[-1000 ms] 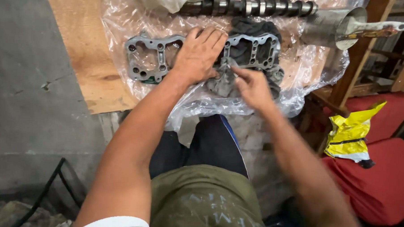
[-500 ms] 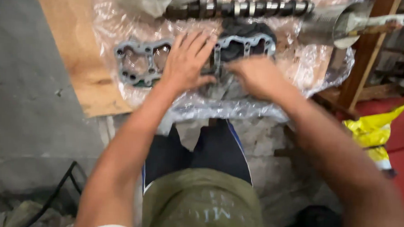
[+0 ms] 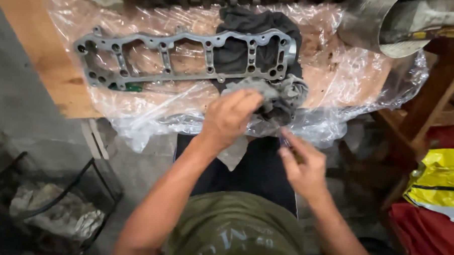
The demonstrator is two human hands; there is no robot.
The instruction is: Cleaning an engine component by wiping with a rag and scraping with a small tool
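Pinching grey rag (image 3: 281, 96): left hand (image 3: 230, 117) | right hand (image 3: 301, 165) loosely curled, grip unclear | plastic-covered plywood board (image 3: 48, 61) | concrete floor (image 3: 16, 110)

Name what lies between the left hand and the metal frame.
In the head view, a grey rag on clear plastic sheet lies between left hand and metal frame.

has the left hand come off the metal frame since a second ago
Yes. The left hand lay flat on the metal frame; it has pulled back toward the person, off the frame, and now grips the grey rag at the board's near edge.
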